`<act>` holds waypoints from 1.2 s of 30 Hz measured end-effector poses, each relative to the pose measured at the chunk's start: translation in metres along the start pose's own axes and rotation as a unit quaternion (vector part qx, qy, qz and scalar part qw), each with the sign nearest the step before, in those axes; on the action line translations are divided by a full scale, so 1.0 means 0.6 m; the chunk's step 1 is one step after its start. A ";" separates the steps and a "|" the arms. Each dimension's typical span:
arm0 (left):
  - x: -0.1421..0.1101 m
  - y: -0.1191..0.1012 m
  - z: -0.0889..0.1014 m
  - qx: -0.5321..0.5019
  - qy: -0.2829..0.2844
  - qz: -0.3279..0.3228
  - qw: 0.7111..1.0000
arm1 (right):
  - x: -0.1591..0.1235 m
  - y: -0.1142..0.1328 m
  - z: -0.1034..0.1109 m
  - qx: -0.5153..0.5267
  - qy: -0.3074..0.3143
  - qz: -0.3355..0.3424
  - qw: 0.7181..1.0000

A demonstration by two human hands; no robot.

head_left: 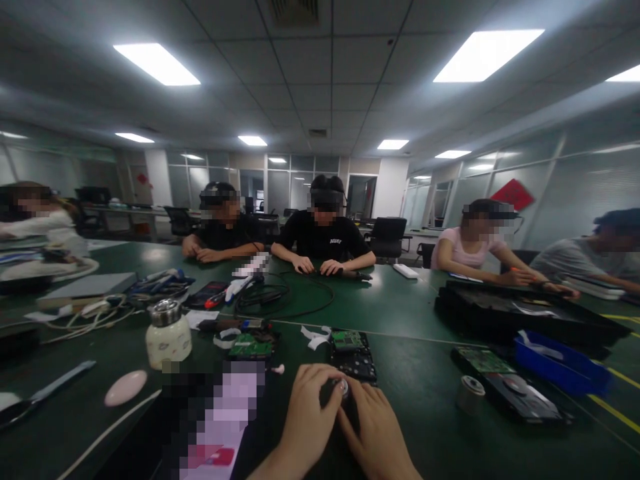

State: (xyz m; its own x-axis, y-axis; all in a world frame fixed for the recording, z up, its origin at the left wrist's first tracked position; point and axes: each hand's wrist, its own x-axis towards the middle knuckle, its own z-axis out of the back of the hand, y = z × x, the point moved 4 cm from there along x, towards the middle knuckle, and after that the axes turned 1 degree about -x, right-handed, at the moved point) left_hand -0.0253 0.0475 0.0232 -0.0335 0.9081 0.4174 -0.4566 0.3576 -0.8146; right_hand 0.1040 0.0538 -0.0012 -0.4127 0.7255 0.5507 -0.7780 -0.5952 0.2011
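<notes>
Small round metal piece (344, 387) held just short of a hard drive (369, 365)

The piece sits between the two hands, ahead of both palms, with the drive and its green circuit board (349, 341) just beyond. A round end shows; the fingers hide how its long axis runs. The left hand (311, 408) appears closed on it, thumb and forefinger pinching from the left. The right hand (375, 415) has its back up, fingers bent in toward the opposite side; whether it grips too, I cannot tell
</notes>
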 end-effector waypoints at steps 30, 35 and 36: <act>0.048 0.025 0.089 0.316 0.332 0.121 0.880 | -0.001 -0.001 0.007 -0.001 -0.014 -0.043 0.999; 0.049 0.037 0.095 0.321 0.334 0.131 0.876 | -0.002 0.001 0.008 0.000 -0.008 -0.045 0.999; 0.049 0.038 0.095 0.323 0.334 0.129 0.876 | -0.003 0.002 0.009 0.001 -0.007 -0.044 0.999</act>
State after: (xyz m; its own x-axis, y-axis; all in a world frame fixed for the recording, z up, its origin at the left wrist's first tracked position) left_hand -0.0872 0.0700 0.0396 0.2192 0.9423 -0.2529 -0.9258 0.1191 -0.3587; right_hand 0.1064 0.0502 0.0023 -0.3360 0.7698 0.5427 -0.8095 -0.5305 0.2515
